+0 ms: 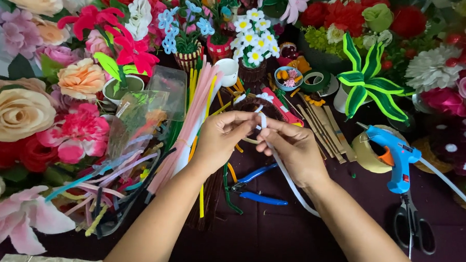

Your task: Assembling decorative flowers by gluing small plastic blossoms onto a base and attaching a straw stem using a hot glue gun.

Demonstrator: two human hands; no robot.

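Observation:
My left hand [223, 138] and my right hand [289, 146] meet over the middle of a dark table [270, 241]. Both pinch a white pipe cleaner [288, 177] near its upper end, which is bent at my fingertips. Its long tail runs down and right past my right wrist. Under my hands lie blue-handled pliers [254, 186] and a bundle of pink and yellow pipe cleaners [192, 122].
Artificial flowers crowd the left side and the back. A blue glue gun [397, 157] rests on a tape roll [369, 151] at right, with black scissors [413, 225] below it. A small pot of white daisies [252, 44] and a green striped plant [366, 81] stand behind.

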